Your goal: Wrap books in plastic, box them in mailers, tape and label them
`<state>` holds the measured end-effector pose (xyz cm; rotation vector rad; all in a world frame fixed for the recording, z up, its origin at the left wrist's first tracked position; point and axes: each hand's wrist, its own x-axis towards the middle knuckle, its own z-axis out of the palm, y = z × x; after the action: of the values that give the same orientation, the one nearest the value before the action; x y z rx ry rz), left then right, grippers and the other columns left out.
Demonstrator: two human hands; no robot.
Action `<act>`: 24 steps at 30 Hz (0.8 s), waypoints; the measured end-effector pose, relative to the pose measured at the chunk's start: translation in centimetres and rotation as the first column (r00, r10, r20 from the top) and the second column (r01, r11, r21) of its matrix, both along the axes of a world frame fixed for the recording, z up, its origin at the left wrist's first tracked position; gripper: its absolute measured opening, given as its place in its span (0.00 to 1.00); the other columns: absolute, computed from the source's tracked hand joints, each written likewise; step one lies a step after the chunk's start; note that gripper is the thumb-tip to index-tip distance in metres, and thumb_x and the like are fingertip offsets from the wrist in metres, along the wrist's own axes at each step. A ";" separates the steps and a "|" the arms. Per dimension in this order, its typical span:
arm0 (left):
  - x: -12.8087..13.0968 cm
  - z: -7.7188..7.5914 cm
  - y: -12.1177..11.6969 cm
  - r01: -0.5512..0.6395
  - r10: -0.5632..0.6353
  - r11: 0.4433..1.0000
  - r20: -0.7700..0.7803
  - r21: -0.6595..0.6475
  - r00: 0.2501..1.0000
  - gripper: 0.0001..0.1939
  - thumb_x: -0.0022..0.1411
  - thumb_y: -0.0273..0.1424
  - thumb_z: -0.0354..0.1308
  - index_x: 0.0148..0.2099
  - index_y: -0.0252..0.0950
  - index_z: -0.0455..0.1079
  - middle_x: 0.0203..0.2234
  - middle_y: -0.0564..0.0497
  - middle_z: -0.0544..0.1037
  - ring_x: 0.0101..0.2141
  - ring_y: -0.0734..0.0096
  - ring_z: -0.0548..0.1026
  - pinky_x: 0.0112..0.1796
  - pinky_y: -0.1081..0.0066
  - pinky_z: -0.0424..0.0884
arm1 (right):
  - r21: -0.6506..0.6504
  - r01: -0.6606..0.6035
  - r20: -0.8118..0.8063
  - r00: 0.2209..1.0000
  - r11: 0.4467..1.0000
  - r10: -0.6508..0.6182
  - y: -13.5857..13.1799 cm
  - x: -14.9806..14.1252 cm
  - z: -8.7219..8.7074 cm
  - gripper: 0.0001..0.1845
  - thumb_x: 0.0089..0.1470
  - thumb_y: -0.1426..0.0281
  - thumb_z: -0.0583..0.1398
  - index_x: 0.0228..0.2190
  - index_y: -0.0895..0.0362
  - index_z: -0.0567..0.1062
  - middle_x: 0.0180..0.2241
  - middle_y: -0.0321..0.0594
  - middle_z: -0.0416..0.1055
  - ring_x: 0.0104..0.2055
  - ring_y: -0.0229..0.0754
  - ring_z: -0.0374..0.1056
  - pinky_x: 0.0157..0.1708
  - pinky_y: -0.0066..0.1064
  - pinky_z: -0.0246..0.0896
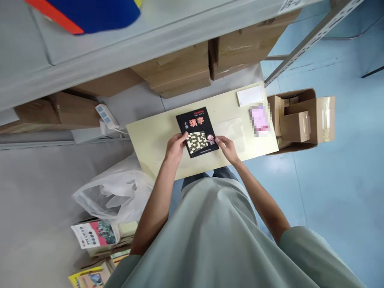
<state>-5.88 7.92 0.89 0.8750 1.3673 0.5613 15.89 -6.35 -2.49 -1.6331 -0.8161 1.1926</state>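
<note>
Black book (196, 126), cover up, held in two hands over the middle of the bench (150, 132); seen from above, cannot tell whether its back touches the surface. Step in hand, as I judge it: a two-handed hold, cover turned to the wearer. Any move from here would call for both grips working evenly, to keep the book level and stop a corner slipping. Left hand (175, 148) on the book's left edge, thumb laid over the cover, other fingers largely hidden, probably underneath; reads as a pinch. Right hand (228, 149) near the lower right corner, fingers pinching that edge. So the book sits between the two sets of fingers, slightly askew to the bench. Farther out, a pale sheet (235, 132) just beside the right hand, then a white box (250, 96) and a pink packet (259, 119), print blurred. Past the bench's right end, an open carton (325, 119) holding smaller boxes (295, 127). Off the left end, a plastic bag (117, 192); stacked books (96, 234) nearer the wearer
</note>
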 end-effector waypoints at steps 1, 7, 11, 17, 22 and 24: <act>1.5 -0.8 -1.6 0.016 -0.015 0.999 0.027 -0.042 1.000 0.31 0.50 0.56 0.78 0.41 0.36 0.76 0.41 0.42 0.86 0.47 0.52 0.84 0.49 0.57 0.80 | -0.029 0.025 0.000 1.000 0.999 -0.025 -1.7 1.6 0.3 0.35 0.65 0.35 0.61 0.44 0.55 0.84 0.47 0.45 0.86 0.54 0.54 0.80 0.62 0.46 0.73; 6.8 -4.1 -7.7 0.097 -0.097 0.990 0.010 -0.103 0.995 0.33 0.44 0.56 0.82 0.40 0.37 0.76 0.39 0.43 0.86 0.46 0.53 0.84 0.51 0.56 0.78 | -0.141 0.120 0.149 0.984 0.983 -0.099 -9.3 6.1 -0.3 0.34 0.65 0.36 0.61 0.44 0.54 0.83 0.47 0.49 0.85 0.53 0.56 0.79 0.59 0.49 0.73; 7.1 -5.3 -7.4 0.155 -0.158 0.987 -0.073 -0.049 0.985 0.30 0.45 0.53 0.82 0.39 0.37 0.78 0.36 0.45 0.86 0.43 0.56 0.83 0.50 0.58 0.78 | -0.195 0.128 0.356 0.933 0.972 -0.052 -9.6 6.1 -1.7 0.31 0.71 0.41 0.56 0.49 0.53 0.83 0.50 0.52 0.84 0.57 0.59 0.76 0.62 0.53 0.69; 6.0 -6.7 -6.4 0.140 -0.148 0.989 -0.188 -0.054 0.971 0.22 0.49 0.44 0.80 0.39 0.37 0.80 0.35 0.46 0.85 0.40 0.58 0.82 0.49 0.60 0.77 | -0.366 0.015 0.492 0.852 0.931 0.180 -7.0 4.9 -3.3 0.22 0.77 0.58 0.52 0.50 0.54 0.83 0.48 0.51 0.85 0.58 0.61 0.72 0.61 0.54 0.64; 5.7 -7.6 -6.9 0.145 -0.159 0.987 -0.260 -0.073 0.953 0.18 0.50 0.43 0.78 0.37 0.38 0.79 0.33 0.45 0.85 0.41 0.55 0.82 0.48 0.59 0.77 | -0.393 -0.005 0.539 0.809 0.919 0.235 -6.5 4.8 -3.8 0.21 0.78 0.58 0.53 0.49 0.52 0.84 0.47 0.51 0.85 0.56 0.60 0.72 0.59 0.52 0.63; 5.7 -7.7 -6.9 0.138 -0.149 0.989 -0.268 -0.058 0.952 0.18 0.51 0.43 0.78 0.37 0.38 0.79 0.33 0.45 0.85 0.41 0.54 0.82 0.48 0.59 0.77 | -0.396 -0.019 0.541 0.803 0.918 0.250 -6.4 4.9 -3.7 0.21 0.77 0.58 0.53 0.49 0.52 0.84 0.47 0.51 0.85 0.56 0.60 0.72 0.59 0.52 0.62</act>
<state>-0.13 0.98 -6.82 1.0390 1.5416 0.3080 20.81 -12.76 -6.18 -2.3592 -1.1550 0.9799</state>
